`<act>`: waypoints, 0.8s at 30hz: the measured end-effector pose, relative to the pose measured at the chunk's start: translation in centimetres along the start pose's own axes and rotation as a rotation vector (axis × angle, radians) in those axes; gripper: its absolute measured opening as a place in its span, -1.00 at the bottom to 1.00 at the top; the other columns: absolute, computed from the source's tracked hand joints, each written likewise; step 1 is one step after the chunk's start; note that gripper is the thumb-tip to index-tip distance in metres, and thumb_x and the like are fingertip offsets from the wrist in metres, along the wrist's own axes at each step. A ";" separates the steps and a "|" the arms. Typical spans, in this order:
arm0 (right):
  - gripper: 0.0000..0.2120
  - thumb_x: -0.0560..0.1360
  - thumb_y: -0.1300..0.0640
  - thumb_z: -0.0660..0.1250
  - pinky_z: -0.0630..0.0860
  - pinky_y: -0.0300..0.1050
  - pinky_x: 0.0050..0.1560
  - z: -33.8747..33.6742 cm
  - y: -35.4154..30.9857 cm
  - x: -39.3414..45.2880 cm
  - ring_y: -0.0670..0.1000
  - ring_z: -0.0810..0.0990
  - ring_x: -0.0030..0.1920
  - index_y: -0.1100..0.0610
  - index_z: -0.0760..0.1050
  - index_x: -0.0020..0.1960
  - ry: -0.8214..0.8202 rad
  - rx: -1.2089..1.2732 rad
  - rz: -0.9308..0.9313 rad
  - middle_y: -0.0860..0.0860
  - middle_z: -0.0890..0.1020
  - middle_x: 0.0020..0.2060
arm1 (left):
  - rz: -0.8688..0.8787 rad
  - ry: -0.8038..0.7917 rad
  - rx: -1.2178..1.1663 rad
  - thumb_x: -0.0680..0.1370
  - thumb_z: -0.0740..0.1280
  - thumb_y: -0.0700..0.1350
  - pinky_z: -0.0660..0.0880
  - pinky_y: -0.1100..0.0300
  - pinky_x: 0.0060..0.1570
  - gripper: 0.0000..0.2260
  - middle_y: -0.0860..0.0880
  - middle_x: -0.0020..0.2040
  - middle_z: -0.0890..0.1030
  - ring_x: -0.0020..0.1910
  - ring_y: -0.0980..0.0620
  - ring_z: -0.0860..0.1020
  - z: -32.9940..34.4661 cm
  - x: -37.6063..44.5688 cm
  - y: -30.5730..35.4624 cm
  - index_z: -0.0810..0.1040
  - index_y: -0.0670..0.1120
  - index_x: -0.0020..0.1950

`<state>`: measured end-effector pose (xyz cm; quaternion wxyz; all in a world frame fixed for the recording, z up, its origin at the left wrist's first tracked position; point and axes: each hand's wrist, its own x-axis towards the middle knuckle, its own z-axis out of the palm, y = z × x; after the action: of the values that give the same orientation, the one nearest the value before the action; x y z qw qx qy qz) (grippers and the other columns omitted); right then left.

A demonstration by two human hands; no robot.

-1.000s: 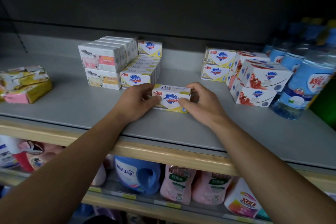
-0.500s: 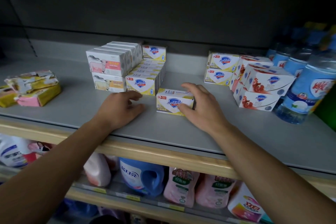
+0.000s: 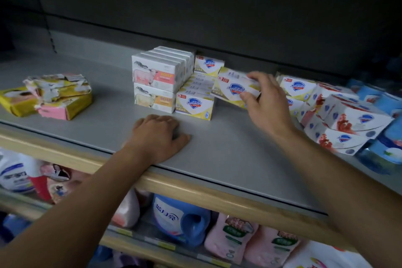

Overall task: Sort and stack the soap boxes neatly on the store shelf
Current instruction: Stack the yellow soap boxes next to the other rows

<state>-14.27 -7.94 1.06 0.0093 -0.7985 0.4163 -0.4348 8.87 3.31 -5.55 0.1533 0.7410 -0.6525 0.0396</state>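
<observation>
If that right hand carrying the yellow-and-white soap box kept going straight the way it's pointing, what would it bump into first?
Probably the low row of yellow-and-white soap boxes. The right hand points up and left, and its tilted yellow-and-white soap box leads, seemingly just above that row, with a single upright yellow box behind. Depth is unclear.

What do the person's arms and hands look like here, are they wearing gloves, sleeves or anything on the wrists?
Both arms are bare from the frame edge to the fingertips: no sleeves show. The left hand and the right hand wear no gloves, and no watch, bracelet or ring can be seen on them. The right hand is slightly blurred, so small details there cannot be told.
</observation>
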 end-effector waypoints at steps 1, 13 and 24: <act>-0.63 0.50 0.11 0.39 0.30 -0.24 0.12 0.6 -0.3 1.2 0.04 0.49 0.17 0.09 0.46 0.29 0.007 -0.007 0.002 0.04 0.53 0.19 | 0.000 -0.003 -0.003 0.47 0.06 0.40 0.36 0.01 0.30 -0.43 0.03 0.26 0.57 0.32 -0.10 0.44 0.2 0.1 -0.1 0.53 0.03 0.18; -0.59 0.55 0.02 0.32 0.42 0.05 0.22 10.1 0.3 12.5 0.22 0.49 0.24 0.02 0.41 0.38 -0.093 -0.243 0.077 0.15 0.52 0.25 | -0.015 -0.009 -0.059 0.43 0.07 0.39 0.23 -0.02 0.33 -0.49 0.08 0.17 0.47 0.30 -0.07 0.35 0.7 0.6 -0.3 0.46 0.10 0.18; -0.57 0.54 -0.07 0.31 0.45 0.06 0.18 12.9 1.8 13.8 0.27 0.50 0.22 0.02 0.44 0.37 -0.129 -0.279 0.138 0.20 0.51 0.24 | -0.022 0.008 -0.071 0.44 0.10 0.37 0.16 -0.01 0.34 -0.51 0.10 0.20 0.44 0.32 -0.05 0.31 1.0 0.8 -0.2 0.43 0.13 0.23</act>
<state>-2.57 -22.87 1.80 -0.0451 -0.7878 0.5249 -0.3191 9.04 2.27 -6.34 0.1825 0.7421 -0.6447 0.0179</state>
